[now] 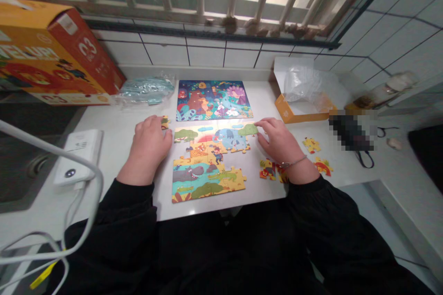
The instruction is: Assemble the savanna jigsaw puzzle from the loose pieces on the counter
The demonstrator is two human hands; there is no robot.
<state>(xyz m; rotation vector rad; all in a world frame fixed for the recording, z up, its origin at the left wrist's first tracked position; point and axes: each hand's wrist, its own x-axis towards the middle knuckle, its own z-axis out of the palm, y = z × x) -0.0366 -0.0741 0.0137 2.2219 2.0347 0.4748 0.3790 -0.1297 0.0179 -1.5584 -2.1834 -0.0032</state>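
Observation:
A partly assembled animal jigsaw puzzle [207, 161] lies on the white counter [114, 124] in front of me. My left hand [149, 145] rests at the puzzle's upper left corner, fingers curled over a small piece [165, 122]. My right hand [280, 140] is at the upper right corner, fingertips pinched on a green tree piece [249, 129] that touches the puzzle's top edge. Loose pieces [313, 145] lie to the right of that hand, and more [268, 169] sit under my wrist.
A finished puzzle [212, 100] lies behind the working one. An orange puzzle box [51, 55] stands at the back left, beside a plastic bag [147, 90]. An open box tray with plastic [304, 97] sits at the back right. A white device with cables [78, 156] is at the left.

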